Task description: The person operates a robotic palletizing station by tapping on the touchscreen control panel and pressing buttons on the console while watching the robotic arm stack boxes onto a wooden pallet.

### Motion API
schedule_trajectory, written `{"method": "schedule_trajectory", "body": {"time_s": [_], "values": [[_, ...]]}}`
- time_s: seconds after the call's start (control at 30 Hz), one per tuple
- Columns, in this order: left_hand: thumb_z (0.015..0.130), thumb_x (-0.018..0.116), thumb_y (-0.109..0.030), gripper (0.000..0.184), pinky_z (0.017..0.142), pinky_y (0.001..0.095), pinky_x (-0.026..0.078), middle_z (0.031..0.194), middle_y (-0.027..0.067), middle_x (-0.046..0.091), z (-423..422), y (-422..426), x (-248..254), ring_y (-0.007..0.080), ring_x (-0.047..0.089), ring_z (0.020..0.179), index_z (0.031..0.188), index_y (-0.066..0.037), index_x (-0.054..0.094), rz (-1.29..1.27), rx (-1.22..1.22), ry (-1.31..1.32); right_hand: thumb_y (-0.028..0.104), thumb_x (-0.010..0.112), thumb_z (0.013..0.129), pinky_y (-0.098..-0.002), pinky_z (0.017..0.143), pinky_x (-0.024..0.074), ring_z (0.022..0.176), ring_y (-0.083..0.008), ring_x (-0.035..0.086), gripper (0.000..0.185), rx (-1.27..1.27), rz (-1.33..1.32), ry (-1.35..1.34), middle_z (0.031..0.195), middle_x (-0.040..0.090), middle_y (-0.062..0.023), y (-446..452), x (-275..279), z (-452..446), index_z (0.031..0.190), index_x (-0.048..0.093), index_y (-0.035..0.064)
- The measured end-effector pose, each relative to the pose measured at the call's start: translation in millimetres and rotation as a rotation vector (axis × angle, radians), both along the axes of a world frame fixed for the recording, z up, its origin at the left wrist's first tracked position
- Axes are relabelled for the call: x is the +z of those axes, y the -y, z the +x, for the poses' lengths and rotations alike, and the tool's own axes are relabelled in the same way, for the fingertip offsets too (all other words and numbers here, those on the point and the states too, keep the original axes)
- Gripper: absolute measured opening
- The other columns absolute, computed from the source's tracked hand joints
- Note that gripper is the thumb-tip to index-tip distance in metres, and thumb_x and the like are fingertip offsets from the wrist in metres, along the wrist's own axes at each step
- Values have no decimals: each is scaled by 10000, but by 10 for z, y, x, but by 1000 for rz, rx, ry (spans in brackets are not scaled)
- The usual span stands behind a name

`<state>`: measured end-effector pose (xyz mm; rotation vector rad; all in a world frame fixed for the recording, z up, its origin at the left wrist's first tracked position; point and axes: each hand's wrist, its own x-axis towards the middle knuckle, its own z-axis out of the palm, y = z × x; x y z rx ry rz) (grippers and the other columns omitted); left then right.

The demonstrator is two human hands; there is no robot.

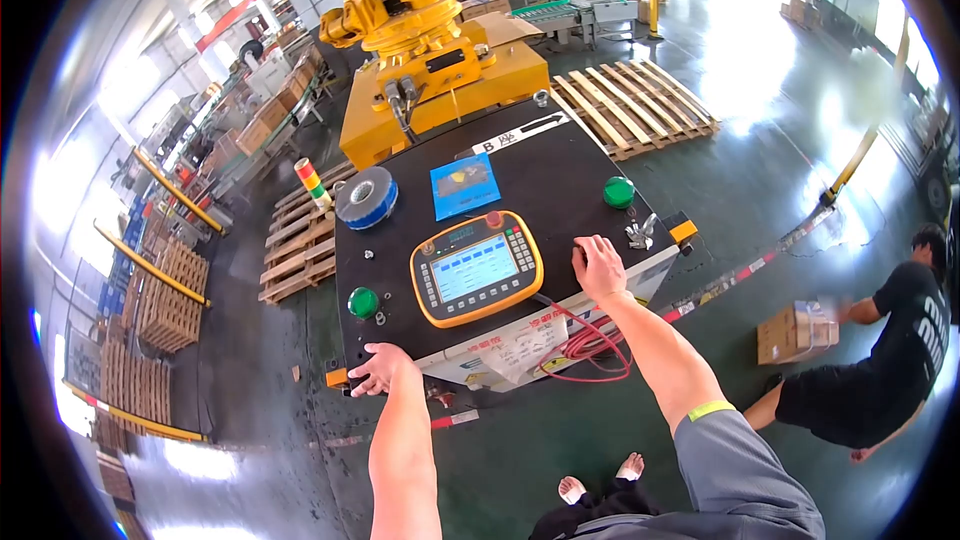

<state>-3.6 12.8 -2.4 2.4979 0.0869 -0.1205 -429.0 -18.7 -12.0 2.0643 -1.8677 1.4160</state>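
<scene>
My left hand (380,368) rests on the near left corner of a black cabinet top (560,190), its fingers apart and nothing held. Near the right edge lies my right hand (600,267), fingers spread on the surface, also holding nothing. Between them is a yellow-framed control pendant (476,268) with a lit screen. Behind the pendant lies a blue packet (465,187), with a roll of blue tape (367,198) to its left. A bunch of keys (641,232) sits beyond my right hand. Red cable (590,345) hangs coiled at the cabinet's front.
A yellow robot arm (420,30) stands behind the cabinet. Wooden pallets (635,105) lie at the back right, and another pallet (300,240) at the left. At the right a crouching person (880,360) touches a cardboard box (797,332). A red-and-white floor barrier (740,275) runs nearby.
</scene>
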Motion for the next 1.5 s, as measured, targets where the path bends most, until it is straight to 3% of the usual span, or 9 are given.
{"method": "schedule_trajectory", "body": {"time_s": [0.37,0.43,1.13,1.2,1.33,1.43,1.5], "values": [[1061,485,-578,884,1287,596,278,1798,272,-53,48,14,-71,472,275,1605,1745,-137,140,41,27,-11,148,679,976,-468,925,557,1067,-353,657,180,-19,28,15,1075,696,-121,-25,10,9,1141,685,77],[1094,449,-538,852,1250,649,311,1790,281,-113,5,-29,16,470,231,1626,1740,-101,104,31,-11,-37,145,683,973,-469,917,560,1063,-353,659,180,-15,18,18,1071,696,-120,-22,8,6,1140,684,78],[1073,439,-580,869,1245,661,320,1796,272,-66,-93,-76,133,475,309,1591,1739,-111,137,17,-14,-40,132,716,942,-449,861,570,1020,-331,673,176,-10,-49,10,1009,681,-109,5,-50,-19,1104,667,86],[1059,446,-573,877,1277,669,255,1805,255,-21,-102,-74,135,521,219,1616,1748,-128,137,-13,17,-27,131,718,940,-446,858,571,1018,-330,674,175,-12,-59,12,1009,682,-107,10,-59,-27,1101,665,85],[1031,490,-589,911,1285,671,225,1803,265,-15,-215,-130,210,534,172,1624,1742,-119,170,-78,21,-21,125,720,937,-440,854,575,1008,-327,676,151,-8,-84,29,993,687,-103,12,-75,-32,1069,666,74],[1070,444,-576,871,1250,694,296,1799,254,-92,-203,-105,227,527,267,1599,1747,-126,130,-44,4,-47,129,717,941,-438,855,577,1001,-324,677,128,-5,-80,52,981,693,-102,2,-80,-39,1045,676,65],[1056,461,-583,897,1265,684,268,1800,254,-88,-53,-49,63,538,232,1606,1746,-117,128,-18,23,-16,139,716,946,-435,858,578,1000,-319,677,130,-7,-82,60,986,696,-100,7,-94,-37,1047,685,64]]}}
